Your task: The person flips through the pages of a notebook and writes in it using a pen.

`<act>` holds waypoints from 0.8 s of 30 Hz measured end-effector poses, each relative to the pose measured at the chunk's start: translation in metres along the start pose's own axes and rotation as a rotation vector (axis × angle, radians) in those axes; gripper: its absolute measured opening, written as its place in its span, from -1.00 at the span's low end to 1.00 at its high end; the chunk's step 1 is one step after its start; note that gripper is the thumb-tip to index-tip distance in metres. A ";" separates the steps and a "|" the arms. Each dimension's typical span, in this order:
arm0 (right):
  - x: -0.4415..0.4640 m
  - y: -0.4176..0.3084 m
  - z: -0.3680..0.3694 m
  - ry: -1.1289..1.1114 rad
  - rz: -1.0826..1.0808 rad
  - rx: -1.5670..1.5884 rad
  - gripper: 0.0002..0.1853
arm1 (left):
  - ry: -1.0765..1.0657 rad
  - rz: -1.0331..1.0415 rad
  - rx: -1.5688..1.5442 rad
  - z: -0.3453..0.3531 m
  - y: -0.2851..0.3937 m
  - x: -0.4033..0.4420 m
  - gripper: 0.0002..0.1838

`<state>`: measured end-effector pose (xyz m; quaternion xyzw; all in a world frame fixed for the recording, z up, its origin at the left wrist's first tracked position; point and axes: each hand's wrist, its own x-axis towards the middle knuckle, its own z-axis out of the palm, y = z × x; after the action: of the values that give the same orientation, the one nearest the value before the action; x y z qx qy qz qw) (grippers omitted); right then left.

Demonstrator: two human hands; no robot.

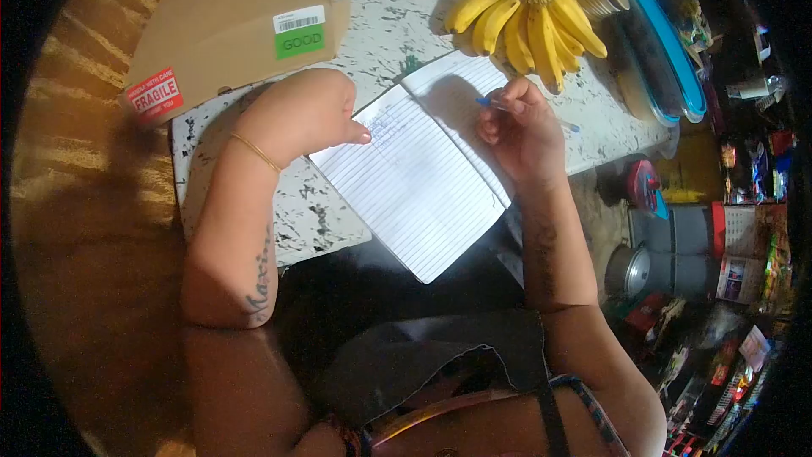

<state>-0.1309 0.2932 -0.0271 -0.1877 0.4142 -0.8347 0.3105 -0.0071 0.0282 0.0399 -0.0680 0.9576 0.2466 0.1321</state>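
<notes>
Grasping a slim pen (485,101), the right hand (523,131) is raised over the right-hand page of an open notebook (414,195) in the head view. The right fingers are pinched about the barrel, its blue end pointing toward the page fold; contact with the paper cannot be confirmed. The left hand (304,114) is at the left page's outer edge, fingers bent inward, thumb pointing across the page. Nothing shows in its grasp, though whether the fingers are fully clenched cannot be told.

Hazards, as judged: the notebook lies askew, its near corner projecting past the edge of the tabletop (330,220). Pressure on that corner could bend the pages or tip the book, and a weak left-hand hold could let it slide. The bananas (533,25) sit close by the far edge and could obstruct the right page if nudged.

Materials: thin, ruled white paper, with handwriting on the upper left page; a pen with a partly clear barrel; a white tabletop mottled with dark, chipped-looking patches; smooth, curved yellow fruit; a flat-sided cardboard box (228,30) bearing a red FRAGILE sticker (156,94) and a green GOOD label (300,42).
</notes>
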 end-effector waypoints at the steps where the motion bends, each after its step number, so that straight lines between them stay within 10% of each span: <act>1: 0.000 0.001 -0.001 -0.018 -0.001 -0.003 -0.78 | 0.000 0.010 -0.004 0.002 -0.003 0.002 -0.62; 24: 0.008 0.004 0.007 0.062 -0.011 -0.129 -0.91 | 0.077 0.117 -0.002 0.011 -0.015 0.004 -0.64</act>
<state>-0.1310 0.2818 -0.0256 -0.1839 0.4754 -0.8134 0.2802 -0.0053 0.0209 0.0226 -0.0214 0.9641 0.2520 0.0803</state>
